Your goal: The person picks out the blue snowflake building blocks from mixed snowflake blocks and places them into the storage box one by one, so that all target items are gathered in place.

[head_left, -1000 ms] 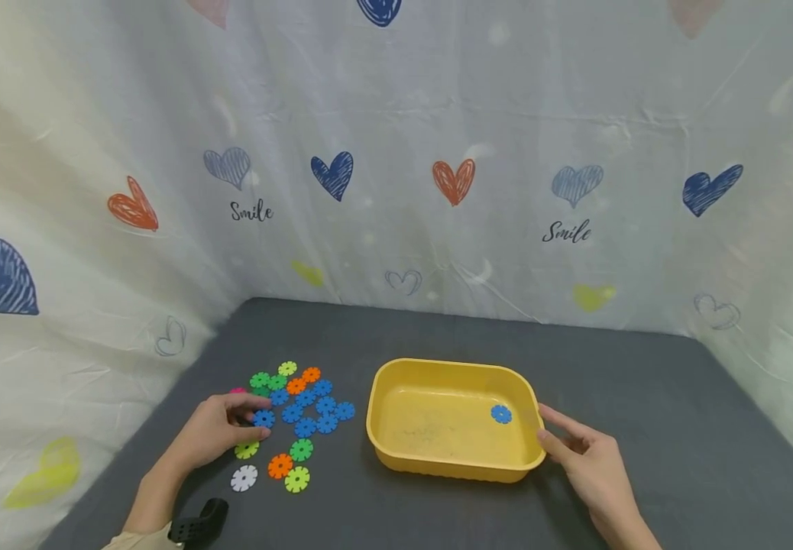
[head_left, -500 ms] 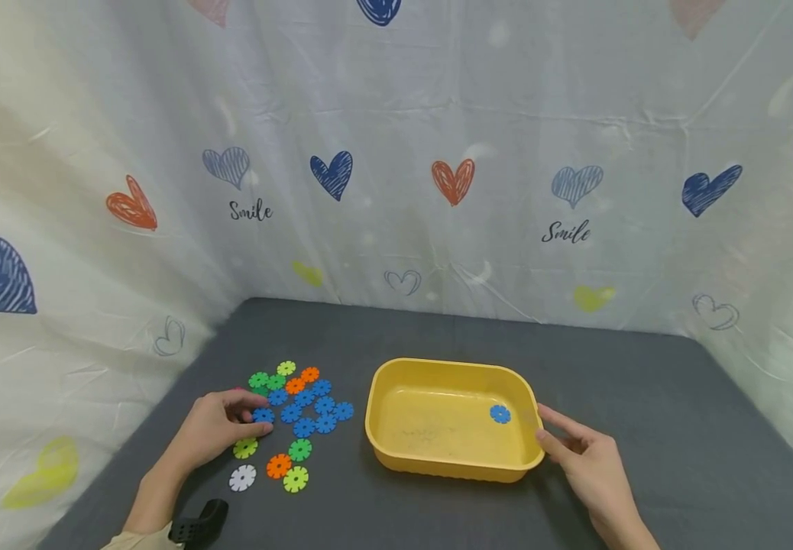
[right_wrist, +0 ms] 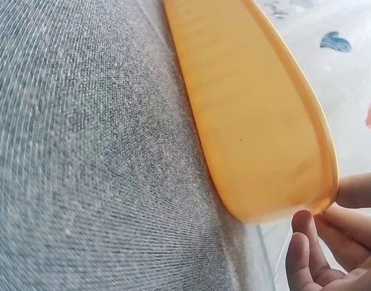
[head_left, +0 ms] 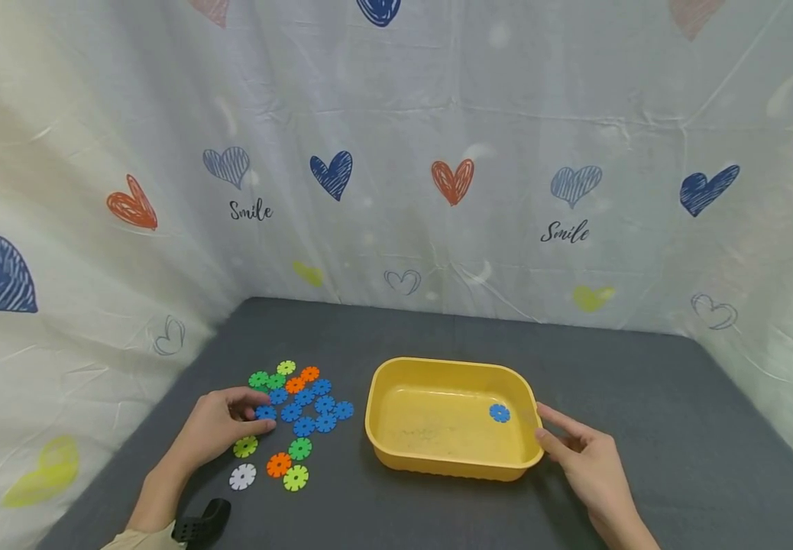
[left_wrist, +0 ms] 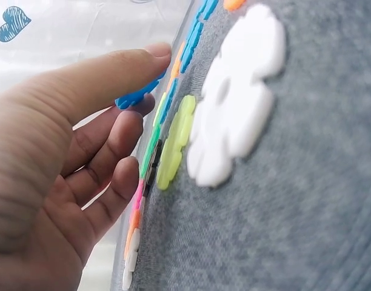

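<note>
In the head view my left hand [head_left: 214, 424] is at the left edge of a scatter of flower-shaped plastic discs. Its thumb and forefinger pinch a blue disc [left_wrist: 137, 94], seen tilted in the left wrist view, while the other fingers curl loosely below. Several more blue discs [head_left: 304, 426] lie just to the right of the fingertips. My right hand [head_left: 585, 462] holds the right end of a yellow plastic basin [head_left: 448, 466] by its rim, thumb and forefinger at the edge. One blue disc [head_left: 500, 413] lies inside the basin.
Around the left hand lie green [head_left: 300, 448], orange [head_left: 279, 464], lime [head_left: 296, 479] and white discs [head_left: 242, 477]. The dark grey cloth [head_left: 396, 519] covers the table. Behind it hangs a pale curtain [head_left: 396, 114] printed with hearts.
My left thumb has shifted slightly right, and the pinched blue disc has moved a little up and to the right. My right hand and the basin have stayed in place.
</note>
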Motion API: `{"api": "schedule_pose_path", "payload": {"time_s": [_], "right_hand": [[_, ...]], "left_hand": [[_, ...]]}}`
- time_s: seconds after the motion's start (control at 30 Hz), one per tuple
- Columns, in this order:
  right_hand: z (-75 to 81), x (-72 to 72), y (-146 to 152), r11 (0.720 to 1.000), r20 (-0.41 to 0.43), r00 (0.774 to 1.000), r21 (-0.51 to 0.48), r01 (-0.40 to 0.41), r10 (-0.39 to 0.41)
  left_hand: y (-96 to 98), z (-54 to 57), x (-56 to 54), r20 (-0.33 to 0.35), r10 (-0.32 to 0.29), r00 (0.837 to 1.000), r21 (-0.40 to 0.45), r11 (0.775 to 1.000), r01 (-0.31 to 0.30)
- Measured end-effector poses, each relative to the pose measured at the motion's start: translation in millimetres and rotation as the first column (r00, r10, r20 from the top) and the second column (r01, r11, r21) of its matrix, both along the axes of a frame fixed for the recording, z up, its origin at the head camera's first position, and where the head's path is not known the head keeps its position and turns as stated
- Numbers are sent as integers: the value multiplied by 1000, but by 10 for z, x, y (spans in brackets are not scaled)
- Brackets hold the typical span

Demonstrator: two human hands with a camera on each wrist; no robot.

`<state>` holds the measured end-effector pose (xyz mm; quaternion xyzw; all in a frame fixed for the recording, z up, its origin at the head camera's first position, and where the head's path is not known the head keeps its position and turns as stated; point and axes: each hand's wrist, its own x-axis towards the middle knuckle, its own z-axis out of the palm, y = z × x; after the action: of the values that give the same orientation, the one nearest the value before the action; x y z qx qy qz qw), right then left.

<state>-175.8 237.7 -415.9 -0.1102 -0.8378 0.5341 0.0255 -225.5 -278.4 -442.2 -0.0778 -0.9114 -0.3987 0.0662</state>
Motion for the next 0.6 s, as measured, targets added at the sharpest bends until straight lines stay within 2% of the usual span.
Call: {"api": "schedule_pose_path", "payload": {"time_s": [0.3, 0.6], "right_hand": [[-6, 0, 8, 1000, 6, 1000, -7, 3, -3], [1, 2, 3, 1000, 13, 1000, 4, 8, -8]], "left_hand": [[39, 33, 22, 10, 4, 1000, 24, 1000, -4], [86, 45, 32, -17, -3, 1000, 47, 999, 4]]}}
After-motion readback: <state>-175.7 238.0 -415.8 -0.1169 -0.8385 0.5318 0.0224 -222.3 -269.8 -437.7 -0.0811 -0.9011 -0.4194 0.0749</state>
